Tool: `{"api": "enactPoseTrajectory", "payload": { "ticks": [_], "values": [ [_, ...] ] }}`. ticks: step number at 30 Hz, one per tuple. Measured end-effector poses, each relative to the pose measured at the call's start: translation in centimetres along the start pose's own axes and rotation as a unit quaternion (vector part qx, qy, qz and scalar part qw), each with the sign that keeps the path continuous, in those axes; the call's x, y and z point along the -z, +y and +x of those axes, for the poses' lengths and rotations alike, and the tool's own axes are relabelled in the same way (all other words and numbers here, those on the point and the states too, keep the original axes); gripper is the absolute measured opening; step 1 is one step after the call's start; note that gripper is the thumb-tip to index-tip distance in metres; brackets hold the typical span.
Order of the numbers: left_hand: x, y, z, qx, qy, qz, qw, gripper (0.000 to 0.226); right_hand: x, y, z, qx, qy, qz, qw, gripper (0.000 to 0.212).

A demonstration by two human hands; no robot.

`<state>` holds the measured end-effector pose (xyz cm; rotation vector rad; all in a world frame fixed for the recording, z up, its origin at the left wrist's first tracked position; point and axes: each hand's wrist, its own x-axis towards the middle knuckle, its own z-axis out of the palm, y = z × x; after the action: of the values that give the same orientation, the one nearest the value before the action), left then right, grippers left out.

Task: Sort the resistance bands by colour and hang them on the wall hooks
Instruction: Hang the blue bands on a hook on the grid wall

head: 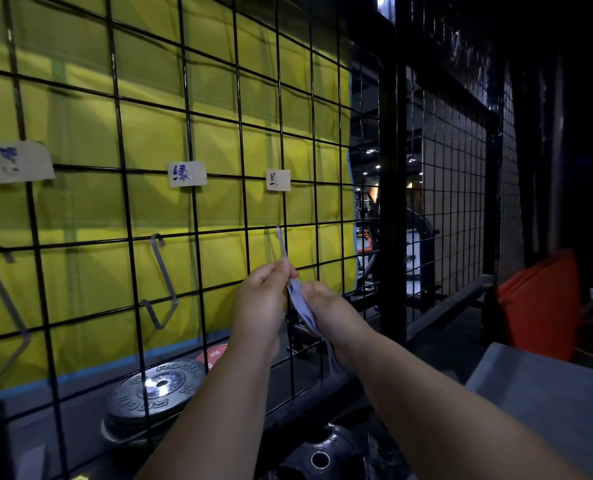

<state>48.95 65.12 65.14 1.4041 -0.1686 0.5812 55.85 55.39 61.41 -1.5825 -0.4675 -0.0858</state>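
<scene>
Yellow mat (pixel 149 133) fills the far wall. Black wire grid panel (pixel 186 114) stands in front of it.
Right of that is a darker grid panel (pixel 454 202), with a red pad (pixel 541 306) leaning near it. Grey flat surface (pixel 547 403) at near right.
Floor behind the grid: ROGUE weight plate stack (pixel 156 386), with a red plate (pixel 215 353) just beyond it. Another black plate (pixel 319 455) sits nearer.
Both forearms reach to the grid's right part. Left hand (pixel 260 299) pinches the top of the pale blue resistance band (pixel 297 299) between its fingertips. Right hand (pixel 322 303) grips the band just below, and the rest hangs down past the wrist.
Three metal hooks on the grid: left hook (pixel 4 296), middle hook (pixel 165 278), right hook (pixel 280 240). The right hook's lower part is hidden by the hands, so I can't tell if the band is on it.
There's a paper label above each hook: left label (pixel 16 162), middle label (pixel 187 174), right label (pixel 278 180).
</scene>
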Motion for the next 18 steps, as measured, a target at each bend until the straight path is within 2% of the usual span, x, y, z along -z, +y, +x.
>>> {"api": "enactPoseTrajectory", "payload": {
  "ticks": [5, 11, 15, 18],
  "values": [
    [-0.1, 0.3, 0.1, -0.009, 0.042, 0.01, 0.999, 0.031, -1.6, 1.1, -0.4, 0.026, -0.017, -0.007, 1.0, 0.03],
    [0.0, 0.3, -0.5, -0.005, 0.043, 0.022, 0.999, 0.03, -1.9, 1.7, -1.1, 0.059, 0.002, -0.037, 0.998, 0.031],
    [0.0, 0.5, -0.7, 0.006, 0.031, 0.003, 1.0, 0.029, -1.6, 1.7, -1.3, 0.047, 0.013, -0.043, 0.998, 0.035],
    [-0.2, 0.7, -0.5, 0.008, 0.034, -0.002, 0.999, 0.03, -1.6, 1.8, -1.5, 0.039, 0.002, -0.03, 0.999, 0.03]
  ]
}}
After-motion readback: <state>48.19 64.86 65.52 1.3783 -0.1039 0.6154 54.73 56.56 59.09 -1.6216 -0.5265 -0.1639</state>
